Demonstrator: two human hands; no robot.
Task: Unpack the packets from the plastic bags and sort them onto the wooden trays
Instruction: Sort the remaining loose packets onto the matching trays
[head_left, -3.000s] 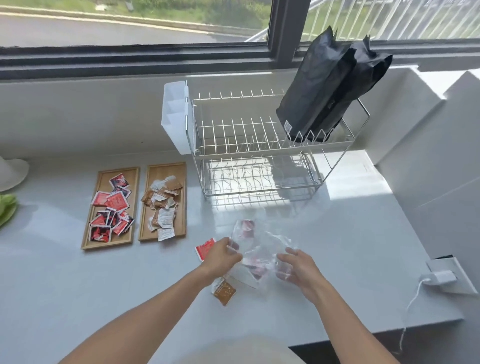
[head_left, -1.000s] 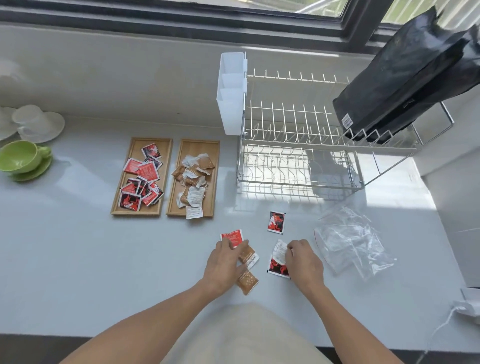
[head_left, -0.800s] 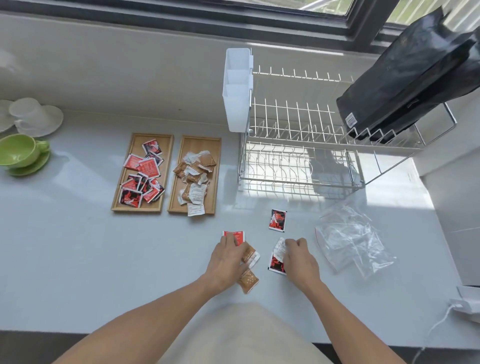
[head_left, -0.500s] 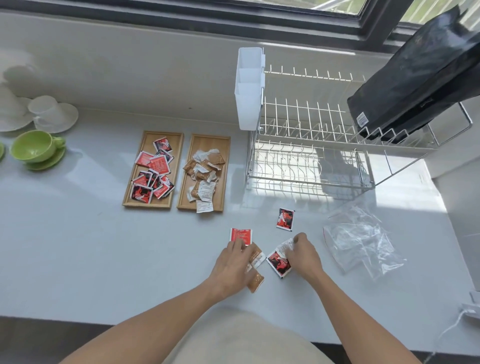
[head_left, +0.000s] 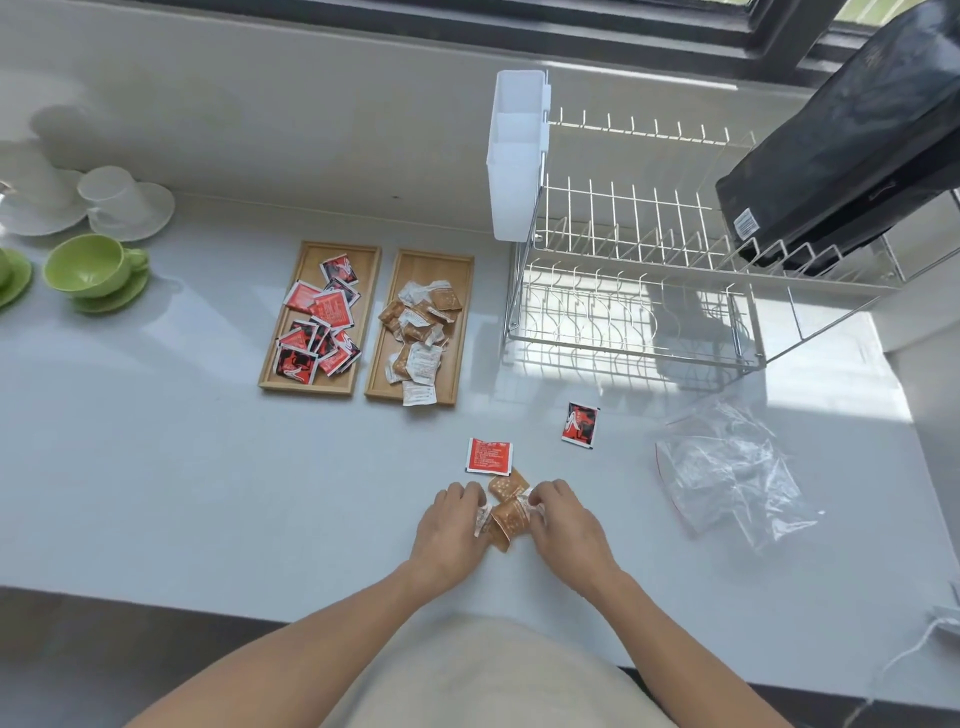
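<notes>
Left hand (head_left: 451, 525) and right hand (head_left: 565, 522) rest on white countertop (head_left: 182, 467), fingers closed from both sides on small cluster of brown and white packets (head_left: 506, 512). One red packet (head_left: 489, 455) lies just beyond cluster; red-and-black packet (head_left: 581, 424) further right, apart. Crumpled clear plastic bags (head_left: 727, 475) lie well right of hands. Left wooden tray (head_left: 318, 317) holds red packets, right wooden tray (head_left: 418, 325) holds brown and white ones. Wire dish rack (head_left: 639, 270) behind.

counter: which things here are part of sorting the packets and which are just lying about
Job: left hand, right hand, brown packets, red packets, left tray, right tray, plastic bags.

Lying about: green cup, white cup, dish rack, black bags.
</notes>
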